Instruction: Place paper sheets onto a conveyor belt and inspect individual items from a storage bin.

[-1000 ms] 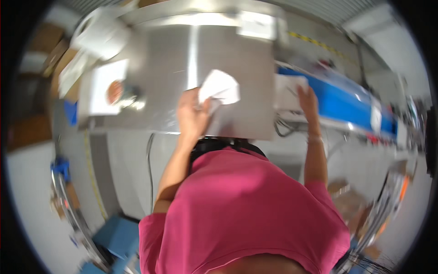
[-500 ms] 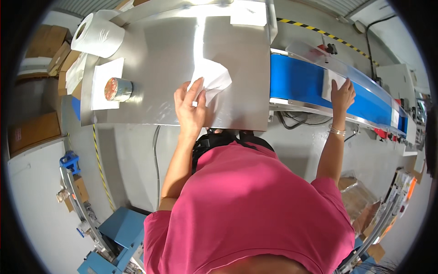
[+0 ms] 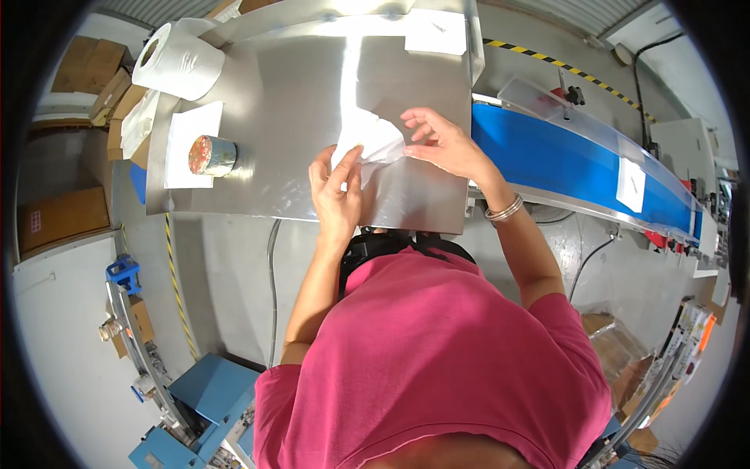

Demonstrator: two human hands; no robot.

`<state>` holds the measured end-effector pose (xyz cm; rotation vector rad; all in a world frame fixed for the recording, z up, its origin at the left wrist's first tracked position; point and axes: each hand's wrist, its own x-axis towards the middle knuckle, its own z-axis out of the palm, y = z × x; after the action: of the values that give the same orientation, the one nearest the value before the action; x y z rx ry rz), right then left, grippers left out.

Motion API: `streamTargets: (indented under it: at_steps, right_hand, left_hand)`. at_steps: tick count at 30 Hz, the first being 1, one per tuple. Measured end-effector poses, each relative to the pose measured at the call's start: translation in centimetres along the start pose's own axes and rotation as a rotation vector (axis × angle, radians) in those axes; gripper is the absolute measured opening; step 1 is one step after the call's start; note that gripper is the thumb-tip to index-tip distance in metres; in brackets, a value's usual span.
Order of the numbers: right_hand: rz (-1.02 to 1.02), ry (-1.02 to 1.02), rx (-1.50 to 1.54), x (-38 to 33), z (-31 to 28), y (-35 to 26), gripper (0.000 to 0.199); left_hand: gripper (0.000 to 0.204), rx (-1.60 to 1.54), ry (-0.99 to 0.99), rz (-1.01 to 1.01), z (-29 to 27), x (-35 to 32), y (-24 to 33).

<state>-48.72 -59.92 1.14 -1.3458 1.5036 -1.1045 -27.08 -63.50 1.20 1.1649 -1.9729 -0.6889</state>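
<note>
A thin white sheet (image 3: 375, 137), folded or crumpled, stands up off the steel table (image 3: 289, 94) in front of me. I cannot tell whether it is paper, cloth or a small bag. The fingers and thumb of my left hand (image 3: 337, 187) pinch its near left edge. At its right edge is my right hand (image 3: 449, 148), fingers apart and thumb tip at or very near the sheet; it holds nothing that I can see. A flat white packet (image 3: 631, 185) with a small dark mark lies on the blue conveyor belt (image 3: 539, 144) to the right.
A patterned round tin (image 3: 212, 156) lies or stands on white paper (image 3: 184, 133) at the table's left. Behind it rests a large white roll (image 3: 183, 62). White sheets (image 3: 435, 33) sit at the far right corner. A clear guard (image 3: 578, 121) runs along the belt's far side.
My right hand has left the packet on the belt and come left to the white sheet. The packet now lies farther right along the belt. My left hand keeps its pinch.
</note>
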Motion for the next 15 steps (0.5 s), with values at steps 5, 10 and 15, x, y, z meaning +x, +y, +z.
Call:
streamTargets:
  at_steps: [5, 10, 15]
  right_hand:
    - [-0.031, -0.153, 0.059, 1.6, 0.8, -0.1, 0.044]
    - [-0.157, -0.202, -0.062, 2.8, 0.9, 2.4, 0.039]
    - [0.159, 0.048, 0.376, -1.0, -1.4, 3.3, 0.031]
  left_hand:
    - [0.032, 0.017, 0.011, 0.068, 0.0, -0.1, -0.7]
    - [0.027, -0.019, -0.015, 0.063, 0.1, 0.1, -0.2]
    - [0.027, 0.136, 0.033, 0.136, -0.7, 1.0, -2.2]
